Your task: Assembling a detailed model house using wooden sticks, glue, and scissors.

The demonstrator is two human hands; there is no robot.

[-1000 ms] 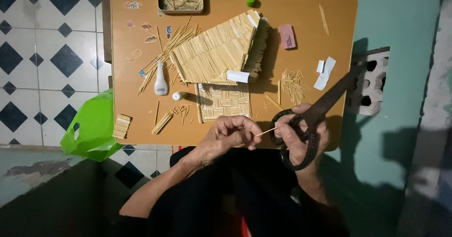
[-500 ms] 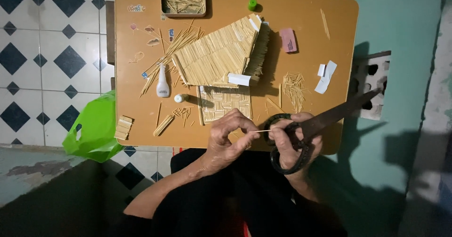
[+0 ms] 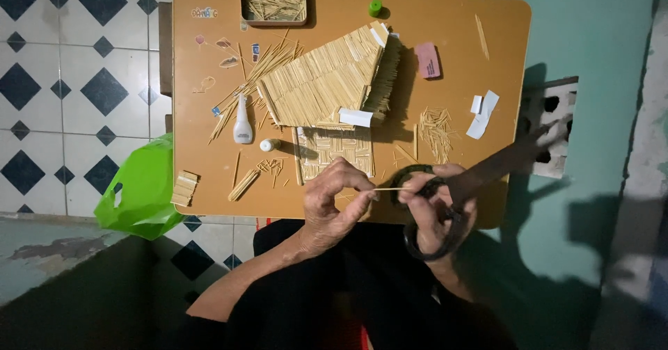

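My left hand (image 3: 335, 198) pinches a thin wooden stick (image 3: 387, 189) held level over the near edge of the orange table (image 3: 209, 162). My right hand (image 3: 433, 207) grips the black handles of large dark scissors (image 3: 497, 162), whose blades point up and to the right. The stick's right end reaches the fingers of my right hand by the scissor handles. Just beyond my hands lies a woven stick mat (image 3: 337, 152), and behind it stands a model house roof (image 3: 323, 82) made of sticks.
A tray of sticks (image 3: 273, 1) sits at the table's far edge beside a green cap (image 3: 375, 6). A white glue bottle (image 3: 242, 122), its cap (image 3: 266, 145), loose sticks, a pink block (image 3: 427, 60) and white paper scraps (image 3: 482, 113) lie around. A green bag (image 3: 139, 190) hangs at the left.
The scissors have swung lower, their blades now lying flatter to the right. Both hands have drawn slightly closer together around the stick.
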